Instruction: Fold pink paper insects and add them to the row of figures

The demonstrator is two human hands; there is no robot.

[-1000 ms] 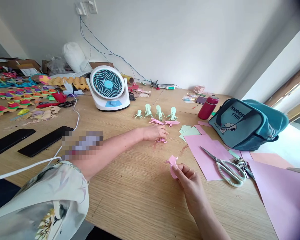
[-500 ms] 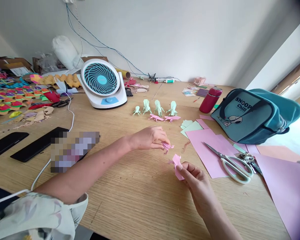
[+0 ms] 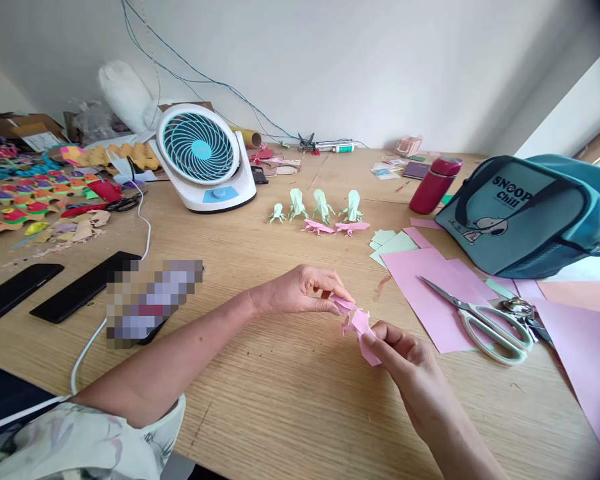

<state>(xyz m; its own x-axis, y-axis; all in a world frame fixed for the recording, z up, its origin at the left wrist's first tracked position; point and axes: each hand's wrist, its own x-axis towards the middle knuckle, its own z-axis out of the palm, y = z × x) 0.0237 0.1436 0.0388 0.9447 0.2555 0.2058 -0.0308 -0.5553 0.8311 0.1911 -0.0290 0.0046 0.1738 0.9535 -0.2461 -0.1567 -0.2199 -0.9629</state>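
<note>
Between the thumb and fingers of my left hand (image 3: 315,290) is a small pink origami figure (image 3: 344,305). My right hand (image 3: 405,363) pinches a second pink origami figure (image 3: 363,327) at its lower end. Both figures are held just above the table, so close that their edges overlap in view; whether they touch, I cannot tell. Beyond my hands stand several green origami figures (image 3: 323,205) in a row. Two more pink origami figures (image 3: 353,228) lie in front of that row.
To the right are pink paper sheets (image 3: 410,267), scissors (image 3: 495,330), a teal bag (image 3: 500,220) and a red flask (image 3: 436,185). A white fan (image 3: 205,157) stands at the back left. Black flat objects (image 3: 85,287) and a white cable (image 3: 87,347) lie at left.
My left hand has moved right and slightly down, bringing its pink figure up against the other in view. My right hand still pinches its figure. The camera view has shifted a little.
</note>
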